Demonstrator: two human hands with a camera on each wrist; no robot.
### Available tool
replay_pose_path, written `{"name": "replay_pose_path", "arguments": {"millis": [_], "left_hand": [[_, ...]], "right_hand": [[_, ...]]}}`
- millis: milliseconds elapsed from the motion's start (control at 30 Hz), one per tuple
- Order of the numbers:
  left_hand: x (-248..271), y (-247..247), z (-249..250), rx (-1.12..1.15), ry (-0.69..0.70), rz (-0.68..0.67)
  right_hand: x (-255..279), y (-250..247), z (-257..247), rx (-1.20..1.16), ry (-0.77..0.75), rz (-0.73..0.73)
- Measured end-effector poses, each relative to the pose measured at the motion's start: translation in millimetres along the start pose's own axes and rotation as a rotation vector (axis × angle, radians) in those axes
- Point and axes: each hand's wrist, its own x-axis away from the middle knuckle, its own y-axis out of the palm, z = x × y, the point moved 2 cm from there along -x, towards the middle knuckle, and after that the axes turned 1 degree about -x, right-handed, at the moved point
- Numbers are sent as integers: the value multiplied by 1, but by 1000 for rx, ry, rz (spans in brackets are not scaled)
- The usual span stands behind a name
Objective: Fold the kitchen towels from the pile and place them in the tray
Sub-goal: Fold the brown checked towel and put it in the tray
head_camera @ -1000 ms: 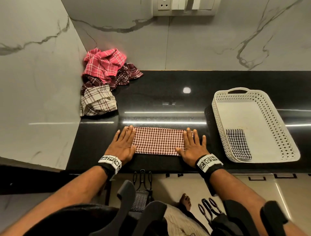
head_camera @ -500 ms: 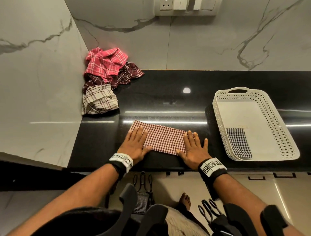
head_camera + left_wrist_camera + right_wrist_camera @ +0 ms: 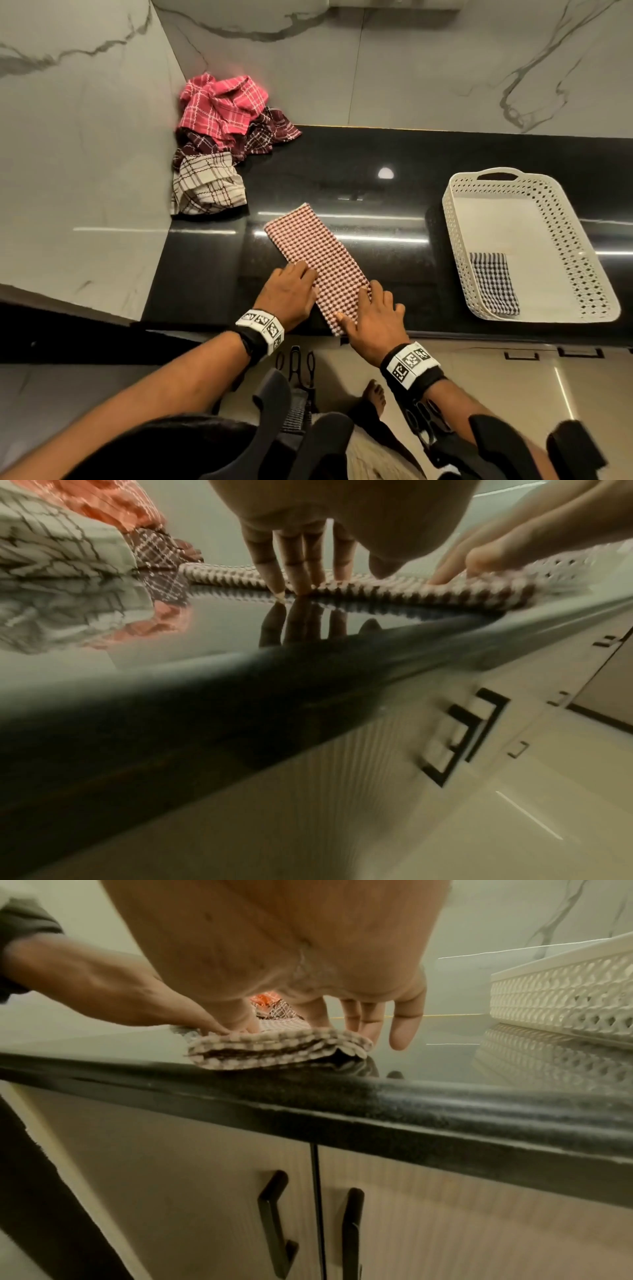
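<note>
Both hands flat on folded checked towel (image 3: 318,260), lying diagonally near front edge of black counter (image 3: 394,205); left hand (image 3: 287,294) fingers straight, pressing left edge; right hand (image 3: 373,318) fingers extended, thumb on near end. Noted tray (image 3: 582,253) well apart at right, dark checked towel (image 3: 493,287) inside. Pile (image 3: 219,137) in far left corner.

Towel pile (image 3: 219,144) back-left corner of counter (image 3: 376,150); folded towel (image 3: 317,260) front-centre; tray (image 3: 459,246) right.
</note>
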Motion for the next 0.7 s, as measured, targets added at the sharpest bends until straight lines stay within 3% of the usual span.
{"name": "replay_pose_path", "arguments": {"millis": [233,333,400,500,700], "left_hand": [[-12,-11,-27,-1,-34,-65],[17,2,-28,51,120,-79],[41,16,-29,-9,234,-96],[60,29,-27,-83,263,-102],[72,40,-31,211,273,23]], "right_hand": [[8,8,-20,-65,-232,-3],[3,10,-17,-3,-296,6],[-3,13,-12,42,-327,-63],[-6,17,-5,99,-373,-81],[2,25,3,-16,-445,34]]}}
